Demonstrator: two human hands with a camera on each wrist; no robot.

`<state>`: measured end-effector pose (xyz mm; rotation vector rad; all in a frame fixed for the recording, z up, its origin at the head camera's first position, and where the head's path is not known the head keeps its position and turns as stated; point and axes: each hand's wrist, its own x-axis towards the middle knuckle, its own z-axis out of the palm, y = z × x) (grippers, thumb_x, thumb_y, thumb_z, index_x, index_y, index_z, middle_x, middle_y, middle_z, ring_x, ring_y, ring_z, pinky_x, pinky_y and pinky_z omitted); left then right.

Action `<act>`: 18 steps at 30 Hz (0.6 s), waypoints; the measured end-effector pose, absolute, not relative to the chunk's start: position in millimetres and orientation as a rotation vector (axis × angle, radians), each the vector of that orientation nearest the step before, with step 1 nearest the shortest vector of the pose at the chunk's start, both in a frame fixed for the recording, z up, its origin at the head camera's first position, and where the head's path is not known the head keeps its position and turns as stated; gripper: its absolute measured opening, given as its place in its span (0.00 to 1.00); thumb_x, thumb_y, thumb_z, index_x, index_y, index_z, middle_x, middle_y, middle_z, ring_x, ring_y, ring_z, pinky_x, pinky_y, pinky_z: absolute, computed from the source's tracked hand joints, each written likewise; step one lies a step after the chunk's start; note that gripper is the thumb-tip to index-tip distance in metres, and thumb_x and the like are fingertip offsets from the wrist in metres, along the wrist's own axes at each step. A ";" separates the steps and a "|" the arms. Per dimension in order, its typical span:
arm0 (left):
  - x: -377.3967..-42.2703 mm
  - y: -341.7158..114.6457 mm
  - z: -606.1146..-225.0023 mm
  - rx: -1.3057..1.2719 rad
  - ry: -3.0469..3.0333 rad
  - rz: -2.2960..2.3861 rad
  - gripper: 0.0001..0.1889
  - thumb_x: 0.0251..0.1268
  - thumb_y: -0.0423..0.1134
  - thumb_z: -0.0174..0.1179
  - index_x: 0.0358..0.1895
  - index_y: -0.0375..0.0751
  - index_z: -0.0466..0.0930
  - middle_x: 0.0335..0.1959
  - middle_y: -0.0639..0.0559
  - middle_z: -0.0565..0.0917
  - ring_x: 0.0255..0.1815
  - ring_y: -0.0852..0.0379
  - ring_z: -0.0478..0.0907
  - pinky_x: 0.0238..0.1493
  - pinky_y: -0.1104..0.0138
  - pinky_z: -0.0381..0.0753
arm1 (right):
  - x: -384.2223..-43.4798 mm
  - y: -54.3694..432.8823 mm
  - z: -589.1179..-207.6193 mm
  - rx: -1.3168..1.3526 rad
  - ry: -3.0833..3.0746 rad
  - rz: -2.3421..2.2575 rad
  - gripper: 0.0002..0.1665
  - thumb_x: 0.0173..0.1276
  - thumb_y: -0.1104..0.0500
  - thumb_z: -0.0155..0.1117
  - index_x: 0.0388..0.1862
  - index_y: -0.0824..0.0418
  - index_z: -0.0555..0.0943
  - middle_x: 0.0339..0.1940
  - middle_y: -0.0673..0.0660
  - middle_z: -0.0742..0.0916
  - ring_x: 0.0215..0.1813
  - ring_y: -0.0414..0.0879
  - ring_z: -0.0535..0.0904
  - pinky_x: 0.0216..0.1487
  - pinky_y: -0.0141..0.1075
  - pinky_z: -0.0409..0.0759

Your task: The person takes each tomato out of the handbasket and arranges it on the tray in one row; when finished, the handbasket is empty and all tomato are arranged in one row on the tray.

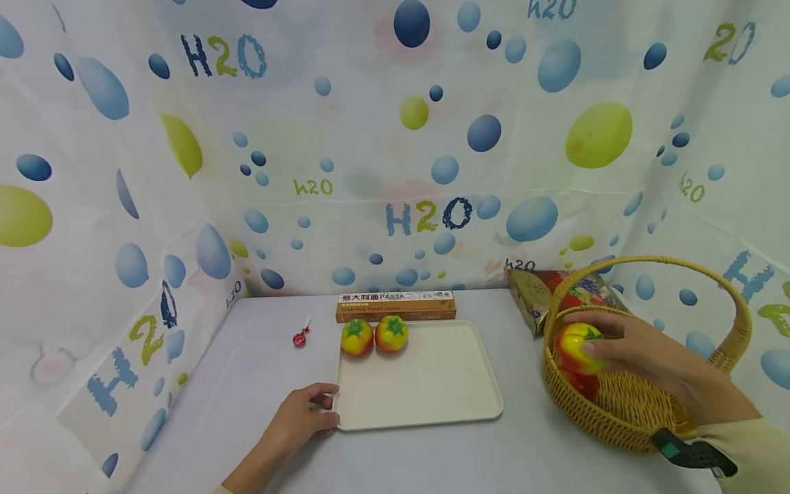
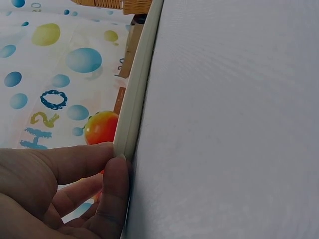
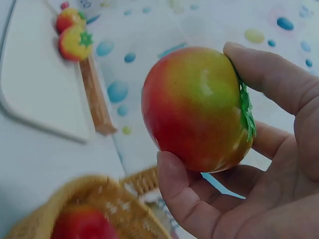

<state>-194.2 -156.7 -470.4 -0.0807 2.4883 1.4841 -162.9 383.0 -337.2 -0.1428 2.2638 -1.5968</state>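
My right hand (image 1: 644, 353) grips a red-and-yellow tomato (image 3: 197, 109) with a green leafy top, holding it over the wicker basket (image 1: 555, 391). Beneath it in the basket lies another red fruit (image 1: 583, 384), partly hidden. My left hand (image 1: 304, 412) pinches the left rim of a cream tray (image 1: 426, 377) between thumb and fingers, near its front corner. Two similar tomatoes, one on the left (image 1: 356, 337) and one beside it (image 1: 391, 333), sit in the tray's back left corner. In the left wrist view the tray's rim (image 2: 130, 119) shows between the fingertips.
Behind the tray lies a long brown pasta box (image 1: 395, 309). A red-wrapped lollipop (image 1: 300, 337) is on the table left of the tray. Shiny food bags (image 1: 531, 295) lie behind the basket, whose tall handle (image 1: 740, 322) arches up. Patterned cloth walls surround the table.
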 end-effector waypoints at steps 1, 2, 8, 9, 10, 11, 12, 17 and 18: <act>-194.1 -156.6 -470.5 -0.082 2.487 1.483 0.28 0.51 0.26 0.73 0.60 0.35 0.81 0.42 0.46 0.79 0.35 0.55 0.76 0.34 0.65 0.88 | -163.5 378.3 -336.1 -0.153 2.268 -1.607 0.30 0.77 0.56 0.57 0.75 0.55 0.67 0.63 0.59 0.76 0.56 0.57 0.81 0.58 0.46 0.84; -194.1 -156.6 -470.9 -0.080 2.488 1.483 0.28 0.51 0.26 0.73 0.60 0.35 0.81 0.42 0.46 0.80 0.35 0.54 0.76 0.35 0.65 0.88 | -164.4 373.8 -335.6 -0.172 2.277 -1.612 0.30 0.77 0.56 0.58 0.75 0.55 0.67 0.63 0.60 0.76 0.56 0.57 0.81 0.58 0.45 0.84; -195.9 -156.5 -470.3 -0.078 2.496 1.453 0.28 0.52 0.27 0.73 0.61 0.35 0.81 0.43 0.47 0.81 0.35 0.55 0.78 0.36 0.65 0.88 | -178.7 344.7 -337.2 -0.274 2.281 -1.629 0.30 0.76 0.58 0.59 0.75 0.55 0.68 0.62 0.64 0.76 0.56 0.56 0.81 0.56 0.43 0.85; -195.8 -156.5 -469.8 -0.080 2.494 1.449 0.28 0.52 0.27 0.73 0.61 0.36 0.81 0.43 0.47 0.81 0.35 0.55 0.78 0.36 0.65 0.88 | -181.8 339.2 -337.6 -0.270 2.287 -1.630 0.30 0.76 0.57 0.60 0.75 0.54 0.69 0.62 0.64 0.77 0.56 0.56 0.81 0.56 0.43 0.86; -195.6 -156.5 -469.5 -0.076 2.496 1.445 0.28 0.52 0.27 0.73 0.61 0.35 0.81 0.43 0.47 0.81 0.35 0.55 0.78 0.36 0.65 0.88 | -185.1 333.3 -337.6 -0.261 2.296 -1.630 0.31 0.75 0.57 0.62 0.74 0.54 0.69 0.61 0.64 0.77 0.56 0.56 0.80 0.56 0.42 0.86; -195.6 -156.6 -469.4 -0.075 2.496 1.446 0.28 0.52 0.27 0.73 0.61 0.35 0.81 0.43 0.46 0.81 0.35 0.55 0.78 0.36 0.65 0.88 | -188.9 327.1 -337.9 -0.256 2.309 -1.627 0.32 0.74 0.56 0.63 0.75 0.54 0.69 0.61 0.64 0.77 0.55 0.57 0.80 0.55 0.42 0.86; -195.2 -156.6 -468.8 -0.073 2.498 1.448 0.28 0.52 0.27 0.73 0.60 0.35 0.81 0.43 0.46 0.81 0.35 0.55 0.78 0.36 0.65 0.88 | -192.7 321.0 -338.2 -0.244 2.311 -1.632 0.33 0.74 0.55 0.64 0.75 0.55 0.68 0.61 0.64 0.77 0.56 0.57 0.80 0.55 0.41 0.85; -193.6 -156.0 -467.5 -0.083 2.497 1.456 0.28 0.51 0.26 0.73 0.60 0.35 0.81 0.42 0.46 0.80 0.35 0.55 0.77 0.36 0.64 0.88 | -212.4 292.5 -340.5 -0.206 2.301 -1.661 0.39 0.71 0.53 0.69 0.77 0.57 0.66 0.64 0.65 0.76 0.57 0.57 0.79 0.55 0.41 0.85; -193.3 -155.7 -467.7 -0.084 2.497 1.453 0.28 0.51 0.26 0.73 0.60 0.35 0.81 0.42 0.46 0.81 0.35 0.55 0.78 0.36 0.64 0.88 | -215.6 287.2 -340.6 -0.194 2.294 -1.669 0.40 0.70 0.53 0.69 0.77 0.58 0.66 0.64 0.65 0.76 0.57 0.56 0.79 0.55 0.41 0.85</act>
